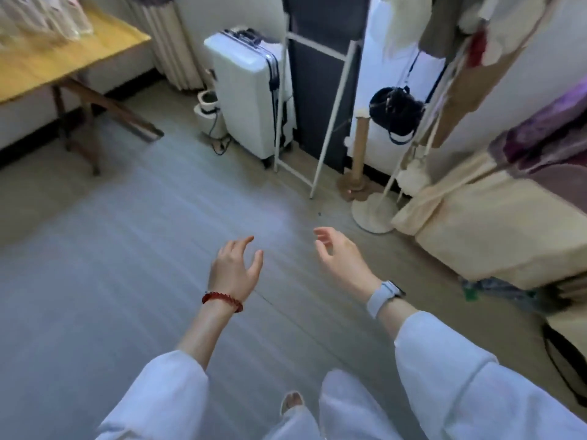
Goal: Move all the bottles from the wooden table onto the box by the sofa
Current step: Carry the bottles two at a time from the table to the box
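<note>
Left hand: the left hand [235, 269] is held out over the floor, fingers loosely spread and a little bent; it holds nothing; a red bead bracelet [222, 300] is on the wrist
Right hand: the right hand [341, 257] is also out in front, fingers relaxed and apart, with nothing in it; a pale watch [382, 296] sits on the wrist
Bottles: no bottle can be made out clearly; something clear and blurred lies on the wooden table [47, 68] at the upper left, but I cannot tell if it is bottles
Box and sofa: a cream-covered piece of furniture [495, 230] stands at the right, maybe the sofa; the box is not recognisable
Handling: probably light plastic bottles, smooth and easy to squeeze; take each around the middle of the body, not by the cap
Room to move: the grey floor [127, 249] between table and furniture is open; the table's leg [92, 134], a white suitcase [251, 90] and a coat stand base [374, 214] are at the edges
</note>
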### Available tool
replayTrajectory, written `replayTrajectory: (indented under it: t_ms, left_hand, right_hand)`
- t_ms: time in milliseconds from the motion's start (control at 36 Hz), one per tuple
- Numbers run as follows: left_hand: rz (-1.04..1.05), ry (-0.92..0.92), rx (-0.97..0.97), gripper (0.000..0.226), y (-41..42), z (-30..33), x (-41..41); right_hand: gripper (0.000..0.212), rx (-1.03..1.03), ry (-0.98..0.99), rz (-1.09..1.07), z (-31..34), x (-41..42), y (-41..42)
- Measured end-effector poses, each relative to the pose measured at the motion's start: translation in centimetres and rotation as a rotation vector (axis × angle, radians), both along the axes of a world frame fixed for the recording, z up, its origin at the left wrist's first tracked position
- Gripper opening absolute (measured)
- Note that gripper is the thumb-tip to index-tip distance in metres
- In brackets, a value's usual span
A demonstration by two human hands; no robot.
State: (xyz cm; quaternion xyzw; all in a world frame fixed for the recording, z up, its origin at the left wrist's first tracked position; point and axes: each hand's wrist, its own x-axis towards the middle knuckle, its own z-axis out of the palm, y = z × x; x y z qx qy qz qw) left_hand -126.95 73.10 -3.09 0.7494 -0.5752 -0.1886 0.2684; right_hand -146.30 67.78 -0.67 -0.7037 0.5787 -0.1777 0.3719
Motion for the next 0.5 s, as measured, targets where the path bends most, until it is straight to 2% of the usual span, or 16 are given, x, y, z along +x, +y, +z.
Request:
replayTrajectory:
  t_ms: [111, 333, 417, 500]
  left_hand:
    - [0.106, 0.029, -0.004, 0.054, -5.6, -0.3, 6.7]
    - [0.289, 0.053, -0.06, 0.039, -20.7, -0.1, 19.8]
    - [0.353, 0.042, -0.079, 0.042, -25.5, 0.7, 23.8]
    - [0.435, 0.061, -0.099, 0.034, -31.0, 1.8, 29.0]
  right_hand:
    - [0.031, -0.009, 0.022, 0.117, -0.5, 7.6, -7.0]
    - [0.032, -0.016, 0.024, 0.3, -1.6, 22.3, -24.1]
    - [0.032, -0.055, 0.024, 0.349, -1.0, 26.6, -29.6]
    - [0.032, -0.08, 0.026, 0.411, 0.3, 32.9, -36.4]
